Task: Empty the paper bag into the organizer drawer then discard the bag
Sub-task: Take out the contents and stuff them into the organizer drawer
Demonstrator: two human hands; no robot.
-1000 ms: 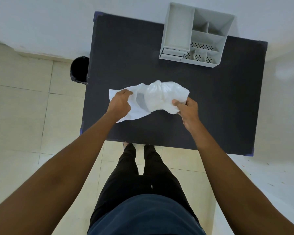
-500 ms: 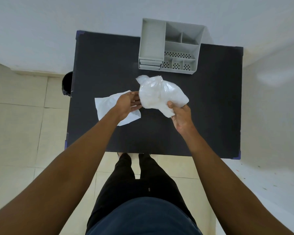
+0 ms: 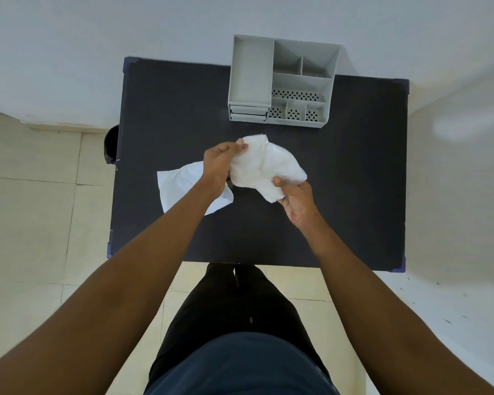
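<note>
A crumpled white bundle [image 3: 265,166] is held above the middle of the black table [image 3: 354,181]. My left hand [image 3: 220,163] pinches its upper left edge. Gripping its lower right corner is my right hand [image 3: 295,195]. The flat white paper bag [image 3: 180,183] lies on the table to the left, partly under my left wrist, with no hand on it. The grey organizer [image 3: 251,75] stands at the table's far edge, with its small drawers [image 3: 248,112] shut at the front left. What the bundle contains cannot be seen.
A black bin [image 3: 111,143] stands on the tiled floor by the table's left edge, mostly hidden behind it. The organizer has several open compartments, some with perforated floors [image 3: 294,95]. My legs are at the table's near edge.
The white bundle has come out of the paper bag and risen toward the organizer. My left hand has let go of the paper bag and now grips the bundle's top.
</note>
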